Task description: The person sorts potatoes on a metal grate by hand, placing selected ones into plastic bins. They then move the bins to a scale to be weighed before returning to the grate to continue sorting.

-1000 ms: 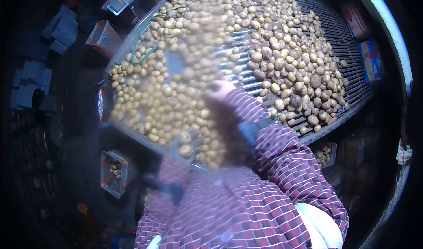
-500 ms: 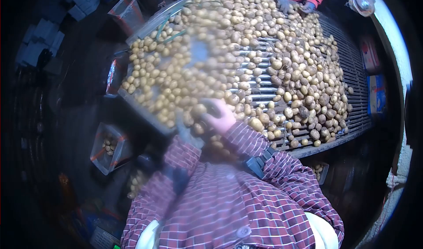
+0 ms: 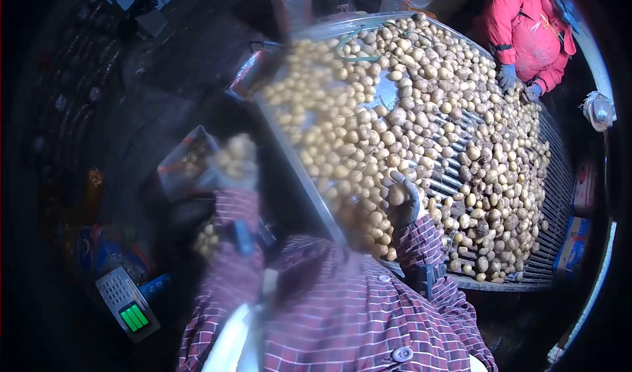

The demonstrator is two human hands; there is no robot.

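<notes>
My left hand, smeared by motion, is off the table's left side with a few pale potatoes in its grip. Beside it is a clear plastic crate with potatoes inside. My right hand, in a grey glove, is over the near part of the potato pile with its fingers curled round a brownish potato. Loose potatoes lie all around that hand on the sorting table.
Across the table a co-worker in a pink jacket has gloved hands at the potatoes. Dark slats show at the right. A scale with a green display is at lower left. More clear crates stand beyond the table.
The view has turned left. My left hand has moved from the pile out to the left, carrying potatoes near the crate. My right hand stays at the pile.
</notes>
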